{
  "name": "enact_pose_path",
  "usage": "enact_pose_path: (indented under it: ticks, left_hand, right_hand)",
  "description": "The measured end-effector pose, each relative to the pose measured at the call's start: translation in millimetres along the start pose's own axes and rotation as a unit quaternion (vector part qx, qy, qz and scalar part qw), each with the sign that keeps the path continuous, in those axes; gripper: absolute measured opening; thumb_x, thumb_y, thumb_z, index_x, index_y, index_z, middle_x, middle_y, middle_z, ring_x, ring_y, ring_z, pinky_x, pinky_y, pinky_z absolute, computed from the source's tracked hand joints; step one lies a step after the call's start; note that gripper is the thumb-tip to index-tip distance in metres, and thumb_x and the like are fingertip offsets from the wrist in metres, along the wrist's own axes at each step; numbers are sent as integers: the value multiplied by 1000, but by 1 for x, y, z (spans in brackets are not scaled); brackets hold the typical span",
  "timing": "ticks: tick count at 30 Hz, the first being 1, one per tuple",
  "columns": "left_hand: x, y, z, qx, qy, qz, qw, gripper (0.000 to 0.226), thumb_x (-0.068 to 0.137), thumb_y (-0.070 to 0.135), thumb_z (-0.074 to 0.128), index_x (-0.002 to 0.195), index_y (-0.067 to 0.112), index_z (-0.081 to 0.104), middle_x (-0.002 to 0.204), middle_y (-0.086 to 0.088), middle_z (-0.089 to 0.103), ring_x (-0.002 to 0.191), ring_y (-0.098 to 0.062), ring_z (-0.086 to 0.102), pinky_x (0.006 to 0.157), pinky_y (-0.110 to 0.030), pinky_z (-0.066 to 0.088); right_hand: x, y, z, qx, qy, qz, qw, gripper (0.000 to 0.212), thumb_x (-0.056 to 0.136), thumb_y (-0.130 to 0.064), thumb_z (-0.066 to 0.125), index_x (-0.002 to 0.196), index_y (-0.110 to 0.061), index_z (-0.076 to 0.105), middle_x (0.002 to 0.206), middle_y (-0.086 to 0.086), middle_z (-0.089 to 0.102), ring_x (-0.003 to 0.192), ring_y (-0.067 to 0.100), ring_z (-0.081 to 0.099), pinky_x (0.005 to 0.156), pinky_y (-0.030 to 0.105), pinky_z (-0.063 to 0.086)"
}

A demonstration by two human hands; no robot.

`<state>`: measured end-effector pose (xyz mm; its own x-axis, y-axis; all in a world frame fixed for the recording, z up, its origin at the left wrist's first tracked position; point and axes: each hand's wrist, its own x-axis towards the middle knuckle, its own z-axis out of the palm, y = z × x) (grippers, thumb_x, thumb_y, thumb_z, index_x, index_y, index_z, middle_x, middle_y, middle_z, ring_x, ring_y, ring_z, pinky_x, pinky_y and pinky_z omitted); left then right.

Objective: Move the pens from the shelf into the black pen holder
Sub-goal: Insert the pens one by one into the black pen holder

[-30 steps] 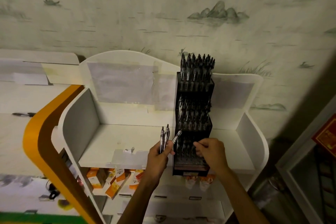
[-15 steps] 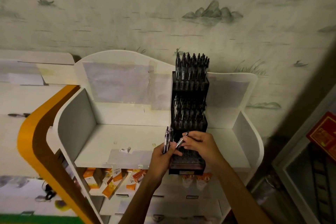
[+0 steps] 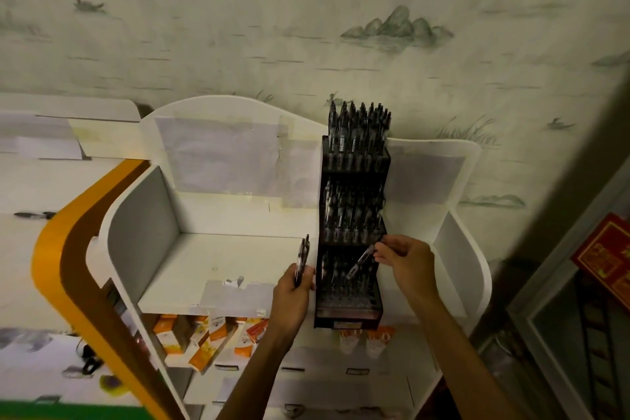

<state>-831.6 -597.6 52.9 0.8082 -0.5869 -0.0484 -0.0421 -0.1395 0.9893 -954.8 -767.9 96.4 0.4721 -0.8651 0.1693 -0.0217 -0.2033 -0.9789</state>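
Looking down from the head camera, the only view, the black pen holder [image 3: 353, 215] stands in three stepped tiers on the white shelf [image 3: 218, 262], against its back panel. Its top and middle tiers are packed with upright pens, while the lowest tier shows many bare slots at the front, so that is presumably where the filling goes on.

The right hand [image 3: 404, 257] pinches a single pen [image 3: 360, 262] by its upper end between thumb and fingertips. The pen slants with its lower tip down over the bottom tier, an angle that probably lets the tip find a slot before the barrel is stood up. Whether the tip is already in a hole cannot be told.

The left hand [image 3: 296, 286] is curled round a small bundle of spare pens [image 3: 302, 257], about two, held upright just beside the holder's left wall. Kept that close, it likely serves as a ready supply for the right hand.

On the lower shelf, orange boxes [image 3: 204, 334] lie below the front edge, apart from the work.
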Motion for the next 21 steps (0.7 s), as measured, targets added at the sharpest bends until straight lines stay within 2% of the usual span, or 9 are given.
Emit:
enact_pose_path:
  ticks: [2, 4, 6, 8, 12, 13, 14, 17, 21]
  left_hand:
    - [1, -5, 0, -15, -4, -11, 1000, 22, 106, 33, 42, 107, 21, 59, 92, -9, 67, 89, -7, 59, 71, -15, 40]
    - [1, -9, -1, -14, -3, 4, 1000, 24, 106, 33, 38, 113, 24, 60, 90, -7, 67, 92, -10, 61, 75, -20, 42]
    - [1, -10, -4, -7, -5, 27, 1000, 27, 106, 36, 38, 116, 29, 62, 83, -4, 66, 86, -12, 62, 77, -24, 44]
    - [0, -9, -6, -10, -13, 44, 999, 27, 105, 36, 40, 121, 32, 62, 80, 0, 62, 79, -9, 58, 75, -22, 46]
    - [0, -6, -8, 2, -15, 55, 998, 28, 105, 36, 42, 125, 32, 61, 111, 20, 61, 99, 4, 55, 88, -21, 42]
    - [0, -6, -9, 0, -15, 53, 998, 25, 105, 35, 42, 122, 32, 60, 112, 22, 61, 102, 6, 55, 87, -21, 42]
    - [1, -7, -9, -3, -14, 49, 999, 20, 105, 35, 43, 117, 33, 59, 109, 20, 63, 101, 4, 56, 85, -23, 44]
    - [2, -9, -8, -3, -7, 37, 999, 15, 105, 34, 43, 107, 28, 56, 96, 1, 64, 90, -16, 58, 81, -30, 49]
    - [0, -7, -11, 4, -8, 56, 998, 19, 105, 33, 43, 108, 26, 60, 78, 6, 55, 76, -9, 52, 72, -20, 48]
  right_hand:
    - [2, 4, -2, -79, 7, -48, 996, 9, 88, -7, 69, 95, -7, 75, 85, 2, 75, 78, 14, 73, 79, 36, 60]
    - [1, 5, -2, -135, 15, -85, 987, 7, 88, -10, 69, 90, -14, 75, 80, -2, 73, 75, 12, 71, 77, 32, 59]
    - [-1, 5, 0, -170, 19, -118, 978, 9, 89, -12, 69, 85, -18, 74, 77, -3, 72, 74, 13, 69, 73, 30, 57]
    - [-3, 6, 1, -201, 18, -139, 969, 10, 89, -12, 69, 86, -20, 72, 76, -5, 70, 74, 11, 67, 72, 25, 54]
    - [-6, 11, 1, -241, 26, -149, 959, 7, 88, -10, 70, 93, -13, 74, 77, -8, 67, 75, 10, 64, 70, 10, 42]
    - [-7, 13, 1, -245, 25, -148, 958, 8, 88, -10, 70, 94, -13, 75, 78, -9, 66, 75, 8, 64, 70, 8, 41]
    - [-8, 15, 1, -247, 22, -150, 957, 7, 88, -10, 70, 93, -13, 75, 77, -10, 66, 74, 5, 63, 70, 8, 41]
    - [-8, 21, 4, -258, 7, -155, 954, 6, 88, -11, 70, 88, -15, 74, 76, -9, 69, 73, 4, 64, 70, 14, 47]
    - [-7, 33, 10, -282, -16, -142, 949, 6, 87, -13, 71, 90, -15, 76, 78, -5, 72, 72, 5, 65, 70, 13, 49]
